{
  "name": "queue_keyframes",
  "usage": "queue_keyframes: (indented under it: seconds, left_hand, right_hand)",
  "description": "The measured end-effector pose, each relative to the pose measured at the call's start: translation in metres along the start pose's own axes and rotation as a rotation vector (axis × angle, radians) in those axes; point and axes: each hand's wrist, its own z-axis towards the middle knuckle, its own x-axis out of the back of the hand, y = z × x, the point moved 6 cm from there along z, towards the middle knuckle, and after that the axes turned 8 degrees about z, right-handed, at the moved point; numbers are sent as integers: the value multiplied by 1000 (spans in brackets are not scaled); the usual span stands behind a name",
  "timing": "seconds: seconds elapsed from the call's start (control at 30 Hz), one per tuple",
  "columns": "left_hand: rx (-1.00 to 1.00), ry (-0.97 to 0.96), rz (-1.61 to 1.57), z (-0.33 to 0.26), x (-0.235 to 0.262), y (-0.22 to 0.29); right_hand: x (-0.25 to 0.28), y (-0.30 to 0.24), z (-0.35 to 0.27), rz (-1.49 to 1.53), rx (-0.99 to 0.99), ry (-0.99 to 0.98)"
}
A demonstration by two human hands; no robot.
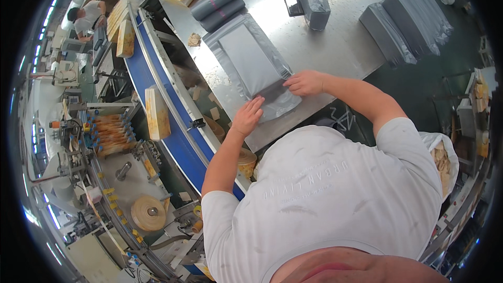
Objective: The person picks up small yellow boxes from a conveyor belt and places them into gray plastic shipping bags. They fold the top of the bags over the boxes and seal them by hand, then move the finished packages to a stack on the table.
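Right hand (pixel 306 83): grip pinched closed, apparently on the near right corner of a grey bag (pixel 245 52). Left hand (pixel 247 117): grip open, fingers extended flat on the bag's near end, nothing grasped. Bag lies on the metal tabletop (pixel 343 47), by its left edge, toward the near corner. Judged partway: boxy load inside, loose near flap (pixel 280 106) not yet folded or closed. Flap stops just short of the near edge. Bare metal runs right of the bag; grey packs (pixel 414 23) crowd the right edge, rolled bundles (pixel 217 9) sit just beyond the bag. Past the left edge, a blue conveyor (pixel 181 144).
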Motion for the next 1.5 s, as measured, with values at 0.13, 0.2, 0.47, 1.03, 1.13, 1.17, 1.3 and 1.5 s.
queue_keyframes:
  seconds: [0.13, 0.2, 0.47, 1.03, 1.13, 1.17, 1.3, 1.5]
  left_hand:
    - [203, 117, -204, 1, 4, -11]
    - [590, 193, -471, 6, -4, -23]
    - [1658, 704, -1190, -20, -101, -57]
    - [635, 141, -989, 109, -38, 69]
    - [710, 82, -936, 104, -46, 87]
    - [772, 102, -989, 91, -65, 88]
    - [866, 84, -971, 78, -74, 83]
    - [881, 154, -683, 68, -48, 66]
  right_hand:
    - [-3, 21, -11, 520, -500, 335]
    - [-13, 41, -25, 841, -866, 544]
    - [-64, 73, 1, 857, -1494, 586]
    - [32, 24, -179, 1314, -1369, 641]
    - [76, -13, -278, 615, -1469, 626]
    - [103, -23, -297, 543, -1500, 682]
    - [159, -42, -355, -160, -1491, 635]
    - [157, -9, -287, -521, -1438, 551]
